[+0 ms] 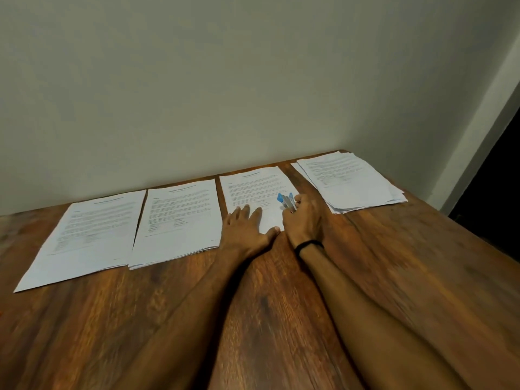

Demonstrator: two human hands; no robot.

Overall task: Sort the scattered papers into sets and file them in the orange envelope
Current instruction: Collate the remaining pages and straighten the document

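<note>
Right now my left hand (pixel 247 229) lies flat, fingers spread, on the near corner of the third white printed paper set (pixel 253 187). It presses the set to the brown wooden worktop (pixel 281 305) so the sheets keep squared. My right hand (pixel 305 220) is curled round a small blue and grey tool (pixel 287 200), a stapler by the look of it, its nose over the lower right part of that same set. I judge I am about to bind these sheets.

2 neat white sets, the far-left set (pixel 92 229) and the second set (pixel 180 218), lie side by side to the left, kept apart so they do not mix. A looser white pile (pixel 351 181) sits at the far right corner, probably unsorted. The orange envelope is nowhere in view, so filing is not yet done.
</note>
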